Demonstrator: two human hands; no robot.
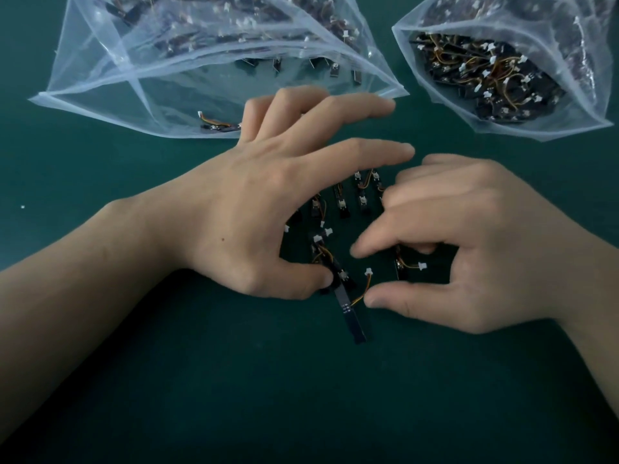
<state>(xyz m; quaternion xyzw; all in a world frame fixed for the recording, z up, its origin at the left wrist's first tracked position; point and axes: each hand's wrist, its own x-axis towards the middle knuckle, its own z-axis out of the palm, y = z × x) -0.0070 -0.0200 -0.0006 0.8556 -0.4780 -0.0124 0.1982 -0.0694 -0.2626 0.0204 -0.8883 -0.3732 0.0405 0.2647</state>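
Observation:
Several small black sensor strips (342, 209) with orange wires and white plugs lie in a loose heap on the green mat (301, 396). My left hand (268, 202) spreads over the heap's left side with straight fingers, and its thumb presses on one long black strip (350, 313) that points toward me. My right hand (469, 249) arches over the right side, blurred, with index finger and thumb apart. A white plug (368, 272) on an orange wire lies between them, and the thumb tip touches that wire. Another strip (402, 267) lies under the right palm.
Two clear plastic bags lie at the back. The left bag (110, 95) holds strips mostly at its far end, with one strip (219, 126) near its mouth. The right bag (589, 105) is packed with wired strips. A white speck (22, 206) lies at far left.

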